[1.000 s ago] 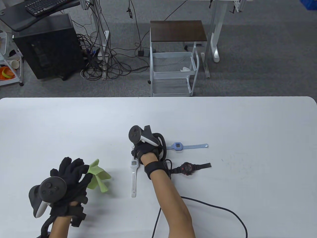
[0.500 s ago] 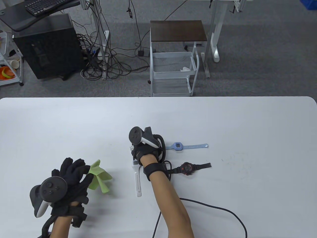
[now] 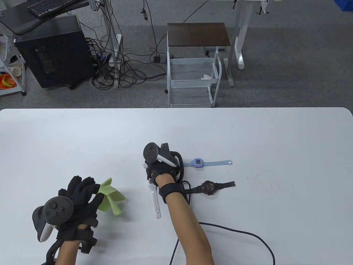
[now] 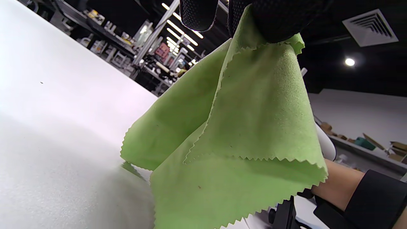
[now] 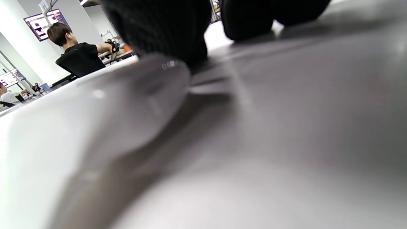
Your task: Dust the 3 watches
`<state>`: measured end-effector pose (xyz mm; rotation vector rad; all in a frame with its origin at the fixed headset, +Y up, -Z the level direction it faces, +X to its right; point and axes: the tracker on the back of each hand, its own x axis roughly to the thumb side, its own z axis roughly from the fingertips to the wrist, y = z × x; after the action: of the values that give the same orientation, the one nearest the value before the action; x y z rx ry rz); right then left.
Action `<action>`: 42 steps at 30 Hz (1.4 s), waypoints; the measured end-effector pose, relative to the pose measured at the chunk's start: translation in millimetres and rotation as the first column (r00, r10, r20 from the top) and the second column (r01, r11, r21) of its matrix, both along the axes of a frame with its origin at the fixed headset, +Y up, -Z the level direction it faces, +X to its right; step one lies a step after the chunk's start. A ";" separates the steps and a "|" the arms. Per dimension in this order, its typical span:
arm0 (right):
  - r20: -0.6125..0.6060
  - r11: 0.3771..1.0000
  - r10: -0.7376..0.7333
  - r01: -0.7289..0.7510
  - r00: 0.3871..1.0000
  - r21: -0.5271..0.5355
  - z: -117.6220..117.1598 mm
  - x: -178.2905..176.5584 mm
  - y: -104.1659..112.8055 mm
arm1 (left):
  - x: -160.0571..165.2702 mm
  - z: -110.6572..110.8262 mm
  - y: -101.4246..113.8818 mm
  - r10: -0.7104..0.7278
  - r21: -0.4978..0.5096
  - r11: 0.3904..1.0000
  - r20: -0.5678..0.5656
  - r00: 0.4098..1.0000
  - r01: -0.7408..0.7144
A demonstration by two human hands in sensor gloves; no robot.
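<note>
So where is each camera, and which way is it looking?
Table view: sits high above the table, looking down and out over the floor; shows both forearms, the left hand holding the green cloth, and the right hand on the white watch.
Left wrist view: sits under the left wrist, looking along the tabletop; gloved fingers pinch the cloth.
Right wrist view: very low, near the tabletop; only blurry fingers show.
Shared: the table and left wrist views both show the cloth and the right forearm.
</note>
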<state>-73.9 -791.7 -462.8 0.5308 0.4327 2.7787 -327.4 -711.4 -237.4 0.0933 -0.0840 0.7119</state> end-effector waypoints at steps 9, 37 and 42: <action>-0.061 0.991 -0.112 0.116 0.992 0.066 14.1 4.3 11.0 | -3.1 -3.1 -3.8 0.064 -0.017 0.998 0.022 0.998 -0.064; -0.249 0.745 -0.588 0.635 0.769 0.204 98.7 45.3 110.9 | -4.6 -4.2 -7.7 0.193 -0.006 0.981 0.069 0.979 -0.193; -0.258 0.666 -0.657 0.706 0.708 0.240 109.9 60.9 119.9 | -2.7 -5.1 -8.2 0.224 -0.012 0.974 0.104 0.969 -0.224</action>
<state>-13.0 -671.8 -353.0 0.7874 -0.1948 2.0635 -330.1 -719.5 -242.5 0.0652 -0.1762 0.9431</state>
